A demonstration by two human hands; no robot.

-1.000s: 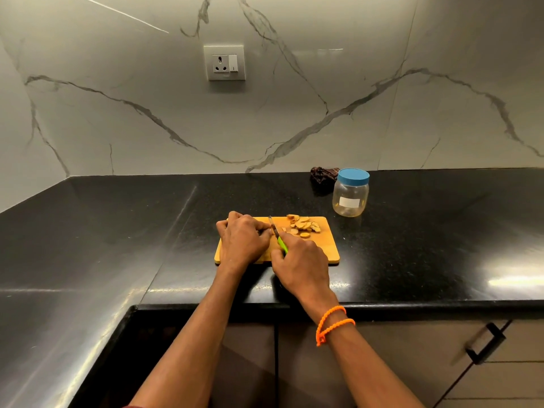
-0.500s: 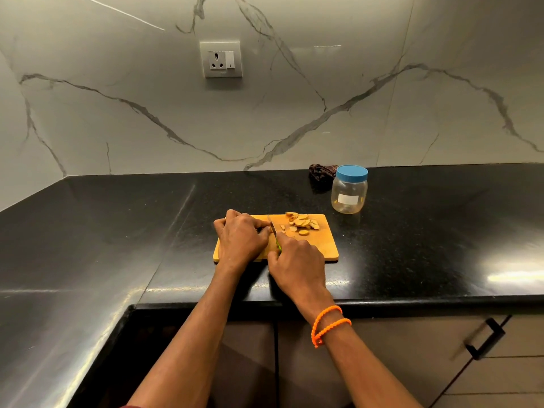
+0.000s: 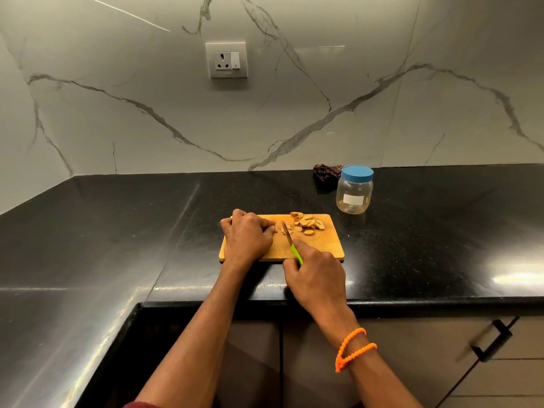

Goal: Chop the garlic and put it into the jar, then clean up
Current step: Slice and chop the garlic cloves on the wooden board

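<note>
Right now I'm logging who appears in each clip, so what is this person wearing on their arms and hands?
Both forearms are bare. The right wrist carries an orange beaded band, looped twice. The left hand and right hand have no gloves or visible rings. A sliver of dark red sleeve shows at the left arm's bottom edge.

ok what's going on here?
A person is chopping garlic on a board. The right hand grips a green-handled knife, blade down on the board; the left hand holds the uncut piece. Slices lie piled at the far edge. The jar stands beyond the board, lid on.
</note>
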